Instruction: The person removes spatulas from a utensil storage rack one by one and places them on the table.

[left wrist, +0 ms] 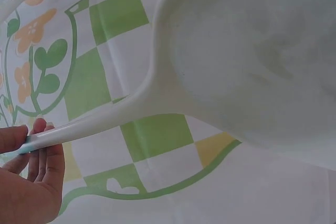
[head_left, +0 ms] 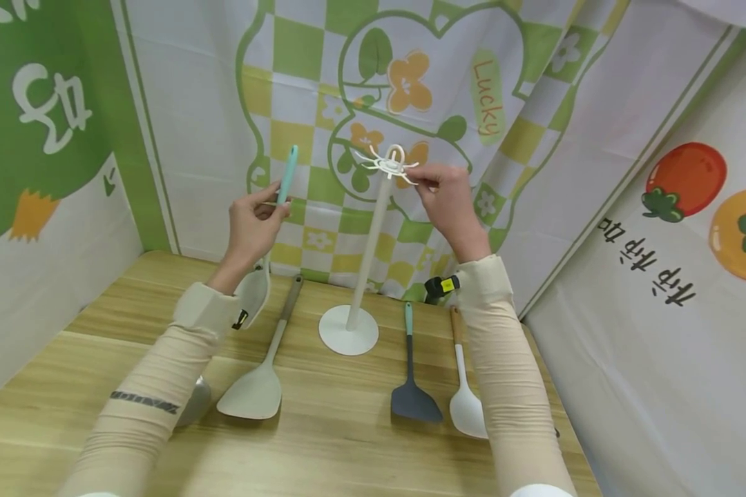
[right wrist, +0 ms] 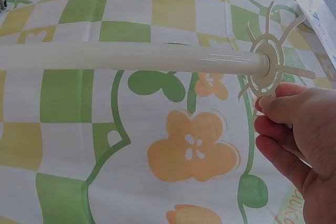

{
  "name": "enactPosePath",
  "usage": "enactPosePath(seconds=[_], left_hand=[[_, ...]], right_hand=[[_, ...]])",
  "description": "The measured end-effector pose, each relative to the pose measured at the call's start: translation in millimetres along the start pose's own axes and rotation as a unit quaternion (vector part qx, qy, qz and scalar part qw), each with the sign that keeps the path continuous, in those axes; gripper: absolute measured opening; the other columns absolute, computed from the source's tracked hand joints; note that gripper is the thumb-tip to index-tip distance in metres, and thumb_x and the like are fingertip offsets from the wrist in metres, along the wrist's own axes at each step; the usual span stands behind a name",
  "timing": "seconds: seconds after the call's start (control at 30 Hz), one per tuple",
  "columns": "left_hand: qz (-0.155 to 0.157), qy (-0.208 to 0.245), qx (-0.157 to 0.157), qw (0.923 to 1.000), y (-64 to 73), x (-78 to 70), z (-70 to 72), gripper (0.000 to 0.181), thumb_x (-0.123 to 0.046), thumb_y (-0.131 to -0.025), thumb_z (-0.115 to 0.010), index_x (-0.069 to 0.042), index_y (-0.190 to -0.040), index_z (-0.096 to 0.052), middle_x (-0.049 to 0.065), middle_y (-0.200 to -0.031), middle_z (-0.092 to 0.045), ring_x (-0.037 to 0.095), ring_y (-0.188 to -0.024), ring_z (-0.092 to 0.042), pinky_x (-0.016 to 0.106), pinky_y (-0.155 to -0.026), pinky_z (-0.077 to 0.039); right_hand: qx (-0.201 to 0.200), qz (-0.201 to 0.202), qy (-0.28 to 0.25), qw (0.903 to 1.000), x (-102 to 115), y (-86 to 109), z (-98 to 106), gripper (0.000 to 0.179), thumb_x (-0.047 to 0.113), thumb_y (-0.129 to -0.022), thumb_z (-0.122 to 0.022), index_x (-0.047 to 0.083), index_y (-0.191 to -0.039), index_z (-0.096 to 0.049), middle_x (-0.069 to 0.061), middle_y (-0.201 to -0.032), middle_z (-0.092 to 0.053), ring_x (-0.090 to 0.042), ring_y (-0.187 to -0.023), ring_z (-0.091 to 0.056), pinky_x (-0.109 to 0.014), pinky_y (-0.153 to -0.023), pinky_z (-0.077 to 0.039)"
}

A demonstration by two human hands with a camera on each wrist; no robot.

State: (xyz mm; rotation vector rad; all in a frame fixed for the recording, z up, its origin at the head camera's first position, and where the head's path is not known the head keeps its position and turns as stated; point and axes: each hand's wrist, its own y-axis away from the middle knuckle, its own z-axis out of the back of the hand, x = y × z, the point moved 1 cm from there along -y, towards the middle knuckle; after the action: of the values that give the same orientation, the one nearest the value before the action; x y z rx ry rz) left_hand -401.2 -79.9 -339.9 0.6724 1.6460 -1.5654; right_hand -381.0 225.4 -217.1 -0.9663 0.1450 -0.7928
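My left hand [head_left: 255, 224] holds a white spatula [left wrist: 121, 111] by its handle near the teal end, thumb against fingers. The handle points up and the broad white head hangs below, partly hidden behind my left wrist in the head view. To the right of it stands a white utensil rack [head_left: 369, 248], a tall post on a round base with a ring of thin hooks [right wrist: 268, 61] at its top. My right hand [head_left: 445, 197] pinches one of these hooks on the right side, as the right wrist view shows up close. The hooks in view carry nothing.
On the wooden table [head_left: 336, 428] lie a beige spatula [head_left: 257, 386] left of the rack, a dark grey spatula [head_left: 413, 400] and a white wooden-handled spatula [head_left: 466, 404] to its right. My left forearm partly covers a greyish utensil [head_left: 197, 404]. A patterned curtain [head_left: 298, 90] hangs close behind.
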Motion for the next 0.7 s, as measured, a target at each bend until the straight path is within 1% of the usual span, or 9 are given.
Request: enactPosePath(seconds=[0.07,0.17,0.27,0.4,0.5,0.7], left_hand=[[0.002,-0.004,0.001,1.0000,0.3,1.6,1.8,0.044,0.000,-0.098,-0.063,0.001,-0.141,-0.055,0.032,-0.118,-0.068,-0.002,-0.078,-0.067,0.008,-0.074,-0.055],[0.001,-0.009,0.003,1.0000,2.0,3.3,4.5,0.044,0.000,-0.099,-0.063,0.002,-0.141,-0.055,0.033,-0.117,-0.067,-0.004,-0.078,-0.067,0.007,-0.074,-0.054],[-0.005,-0.010,0.005,0.9999,4.8,5.4,7.0,0.043,-0.003,-0.099,-0.064,-0.002,-0.141,-0.057,0.030,-0.116,-0.069,-0.002,-0.079,-0.068,0.007,-0.074,-0.054],[-0.008,-0.013,0.003,0.9999,8.0,8.3,9.8,0.043,-0.006,-0.099,-0.065,-0.004,-0.141,-0.057,0.030,-0.114,-0.069,-0.004,-0.078,-0.068,0.008,-0.074,-0.055],[-0.002,-0.021,-0.001,0.9998,9.8,11.6,12.3,0.043,-0.006,-0.099,-0.065,-0.004,-0.141,-0.057,0.030,-0.114,-0.070,-0.007,-0.076,-0.066,0.009,-0.073,-0.056],[0.011,-0.034,-0.009,0.9993,11.6,16.0,18.4,0.043,-0.005,-0.099,-0.065,-0.003,-0.141,-0.058,0.030,-0.113,-0.070,-0.006,-0.075,-0.066,0.009,-0.069,-0.055]], right_hand=[[0.001,-0.004,0.001,1.0000,0,0.2,-1,0.015,-0.010,-0.092,-0.068,-0.004,-0.101,-0.079,-0.021,-0.097,-0.077,-0.033,-0.089,-0.075,-0.035,-0.081,-0.063],[0.002,-0.004,-0.002,1.0000,1,0.6,-1,0.015,-0.009,-0.092,-0.068,-0.004,-0.101,-0.078,-0.021,-0.098,-0.077,-0.033,-0.090,-0.075,-0.034,-0.081,-0.063],[0.001,-0.004,-0.001,1.0000,1,0.8,-1,0.015,-0.009,-0.092,-0.068,-0.004,-0.101,-0.079,-0.020,-0.098,-0.077,-0.033,-0.090,-0.075,-0.034,-0.081,-0.063],[0.000,-0.003,-0.002,1.0000,1,1.0,-2,0.014,-0.009,-0.092,-0.068,-0.004,-0.100,-0.079,-0.021,-0.098,-0.077,-0.033,-0.090,-0.075,-0.034,-0.082,-0.063],[-0.002,0.001,-0.002,1.0000,0,1.0,-2,0.014,-0.010,-0.092,-0.068,-0.004,-0.100,-0.079,-0.021,-0.097,-0.076,-0.033,-0.090,-0.075,-0.035,-0.081,-0.064],[-0.010,0.005,-0.003,0.9999,-1,0.7,-2,0.016,-0.012,-0.091,-0.067,-0.005,-0.099,-0.079,-0.021,-0.097,-0.076,-0.034,-0.090,-0.075,-0.036,-0.080,-0.064]])
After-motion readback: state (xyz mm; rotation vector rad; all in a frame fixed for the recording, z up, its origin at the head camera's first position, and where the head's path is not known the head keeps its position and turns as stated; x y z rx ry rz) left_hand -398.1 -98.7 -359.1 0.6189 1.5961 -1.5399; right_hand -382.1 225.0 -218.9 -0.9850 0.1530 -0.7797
